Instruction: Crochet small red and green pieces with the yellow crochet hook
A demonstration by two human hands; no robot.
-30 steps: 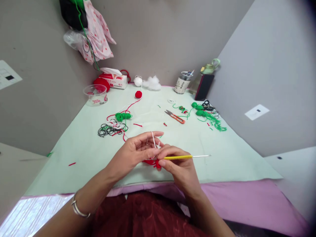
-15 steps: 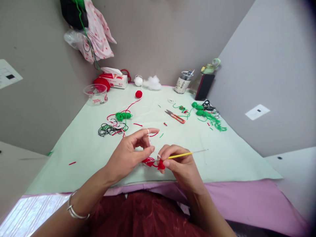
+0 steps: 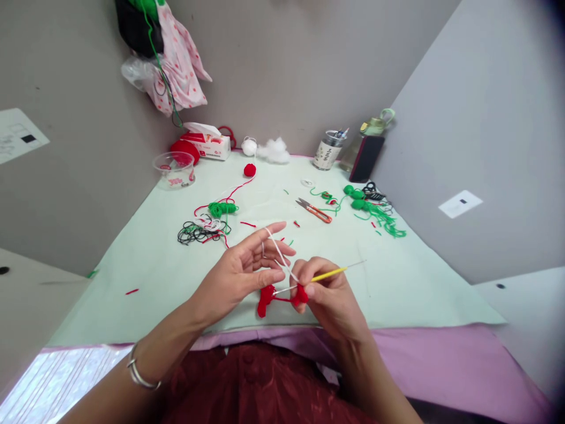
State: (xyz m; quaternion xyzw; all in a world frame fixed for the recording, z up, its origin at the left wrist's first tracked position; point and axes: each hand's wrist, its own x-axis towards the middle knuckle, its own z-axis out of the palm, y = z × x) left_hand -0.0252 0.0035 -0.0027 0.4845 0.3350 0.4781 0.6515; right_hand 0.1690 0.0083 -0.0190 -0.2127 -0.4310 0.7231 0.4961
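Note:
My right hand (image 3: 324, 291) pinches a crochet hook (image 3: 329, 275) with a yellow grip, its thin metal end pointing left. A small piece of red crochet (image 3: 302, 294) is held in the same fingers. My left hand (image 3: 245, 271) has its fingers stretched apart, with white yarn (image 3: 280, 253) looped over the index finger and running taut to the right fingers. Another red crocheted part (image 3: 265, 300) hangs just under the left thumb, joined to the right-hand piece by a red strand. Whether the left thumb touches it, I cannot tell.
Orange-handled thread snips (image 3: 314, 210) lie beyond my hands. Tangled black yarn (image 3: 194, 232) and a green yarn bundle (image 3: 223, 208) are at left, green crocheted pieces (image 3: 359, 203) at right. Along the back stand a plastic tub (image 3: 174, 171), tissue pack (image 3: 212, 146), pen tin (image 3: 329, 152) and phone (image 3: 367, 159).
My left fingers have spread and the thumb has lifted off the red part, which now hangs lower. My right hand has shifted slightly right, and a longer white strand stretches between the hands.

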